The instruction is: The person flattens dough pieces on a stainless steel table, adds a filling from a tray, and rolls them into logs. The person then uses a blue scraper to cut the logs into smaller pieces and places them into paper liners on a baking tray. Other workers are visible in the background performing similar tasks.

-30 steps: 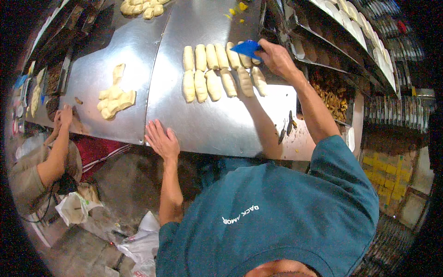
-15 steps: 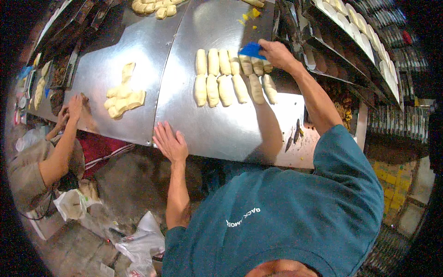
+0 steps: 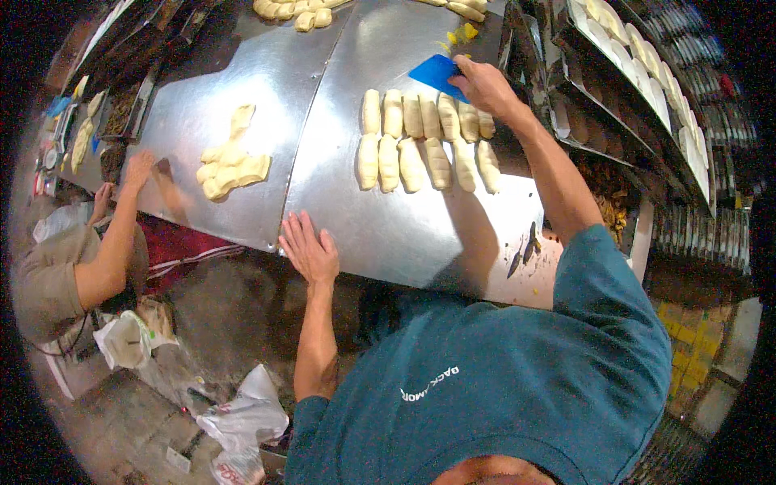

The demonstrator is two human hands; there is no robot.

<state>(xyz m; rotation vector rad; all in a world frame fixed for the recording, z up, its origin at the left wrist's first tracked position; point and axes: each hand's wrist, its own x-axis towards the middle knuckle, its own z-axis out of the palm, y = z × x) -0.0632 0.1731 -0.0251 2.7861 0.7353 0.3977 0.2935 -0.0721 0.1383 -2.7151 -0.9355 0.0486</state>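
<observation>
My right hand (image 3: 489, 87) grips a blue dough scraper (image 3: 434, 73). The scraper's flat blade is just beyond the far row of dough rolls (image 3: 412, 115); whether it touches the table cannot be told. Nearer to me, a second row of pale dough rolls (image 3: 413, 167) lies end to end with the far one. At the table's front edge my left hand (image 3: 311, 252) rests palm down with its fingers spread, holding nothing. Both rows lie on a shiny metal table (image 3: 380, 234).
A lumpy dough pile (image 3: 230, 171) lies left of the table seam. More dough (image 3: 295, 11) sits at the far edge, near yellow scraps (image 3: 462, 34). Loaded trays (image 3: 638, 48) stand at the right. At the left, a co-worker's hand (image 3: 139, 170) reaches over the table.
My right hand has moved the scraper farther away and a little left, off the far row's rolls. My left hand stays on the edge. The whole view has shifted slightly.
</observation>
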